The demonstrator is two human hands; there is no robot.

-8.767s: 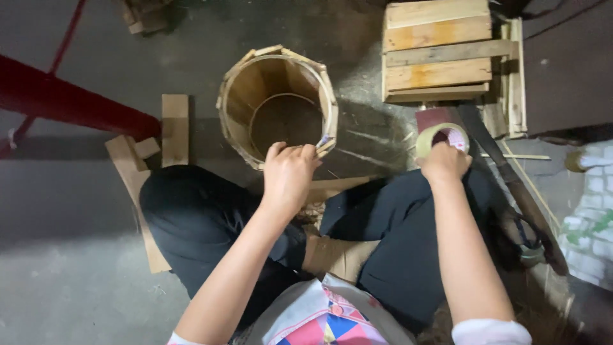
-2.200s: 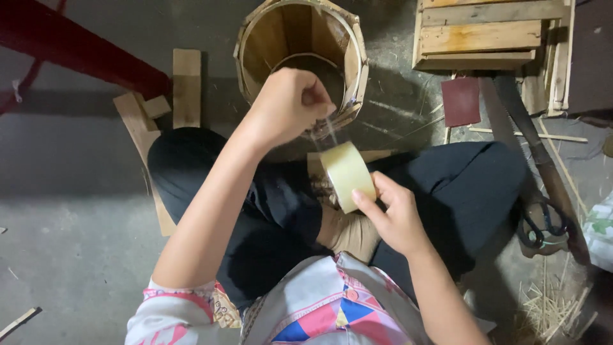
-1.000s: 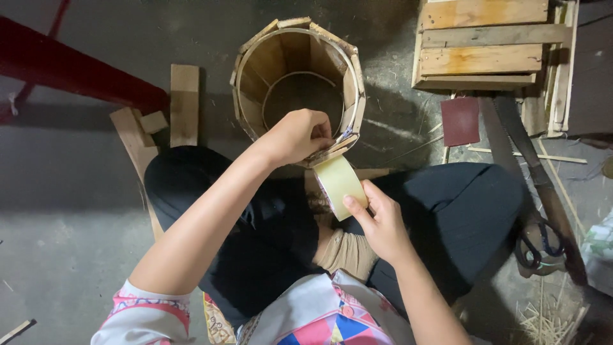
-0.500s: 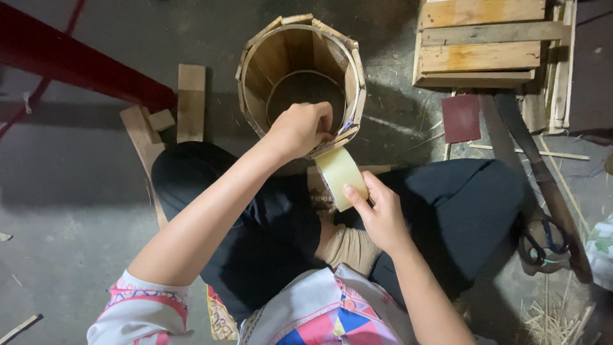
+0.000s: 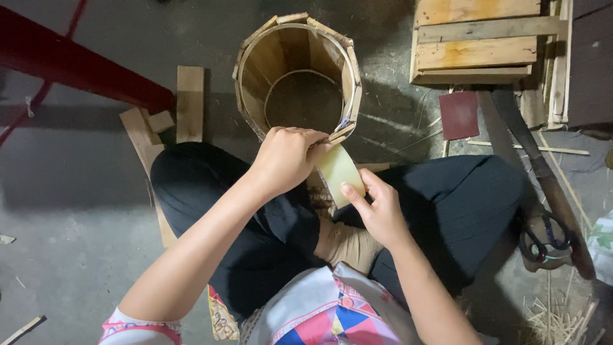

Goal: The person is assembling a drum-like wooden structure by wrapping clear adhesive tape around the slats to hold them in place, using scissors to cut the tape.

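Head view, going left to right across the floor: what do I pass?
Red beam → loose wooden slats → wooden bucket → dark red sanding sheet → hand saw → scissors.

- 1 wooden bucket [image 5: 297,70], open top, at 12 o'clock
- 1 roll of tape [image 5: 340,174], centre
- 2 hands: left hand [image 5: 287,156] and right hand [image 5: 378,207], both at the roll
- 1 wooden crate [image 5: 482,41], at 1 o'clock
- 1 dark red square sheet [image 5: 458,115], at 2 o'clock
- 1 hand saw [image 5: 543,176], at 3 o'clock
- 1 pair of scissors [image 5: 546,233], at 4 o'clock
- 3 loose wooden slats [image 5: 189,102] at 10 o'clock, plus one small block
- 1 red beam [image 5: 76,73], at 10 o'clock
- Straw bits at 5 o'clock: too many to count
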